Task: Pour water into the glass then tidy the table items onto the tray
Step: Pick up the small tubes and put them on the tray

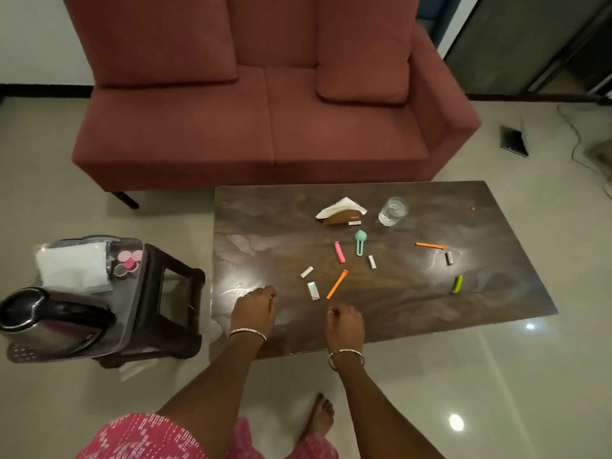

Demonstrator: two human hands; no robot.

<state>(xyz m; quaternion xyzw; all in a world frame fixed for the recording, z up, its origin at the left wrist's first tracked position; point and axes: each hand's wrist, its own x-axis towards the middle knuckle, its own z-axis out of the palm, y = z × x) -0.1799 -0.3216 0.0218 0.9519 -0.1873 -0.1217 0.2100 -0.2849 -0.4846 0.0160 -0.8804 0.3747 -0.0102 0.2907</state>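
A clear glass (pixel 392 212) holding water stands at the far side of the dark wooden table (pixel 496 293), beside a brown napkin holder (pixel 341 212). Scattered on the table lie a pink clip (pixel 339 252), a mint clip (pixel 360 241), two orange sticks (pixel 337 284) (pixel 430 245), a green clip (pixel 457 284) and several small white tubes (pixel 313 290). My left hand (pixel 255 308) hovers over the table's near left edge, fingers curled, holding nothing that I can see. My right hand (pixel 344 323) hovers near the front edge, fingers loosely curled, just below the orange stick.
A clear tray (pixel 129 246) sits on a dark stool (pixel 172 293) left of the table, carrying a steel kettle (pixel 49 321), white napkins (pixel 74 268) and small pink-lidded pots (pixel 127 260). A red sofa (pixel 251 104) stands behind the table. My bare foot (pixel 319 417) is on the tiled floor.
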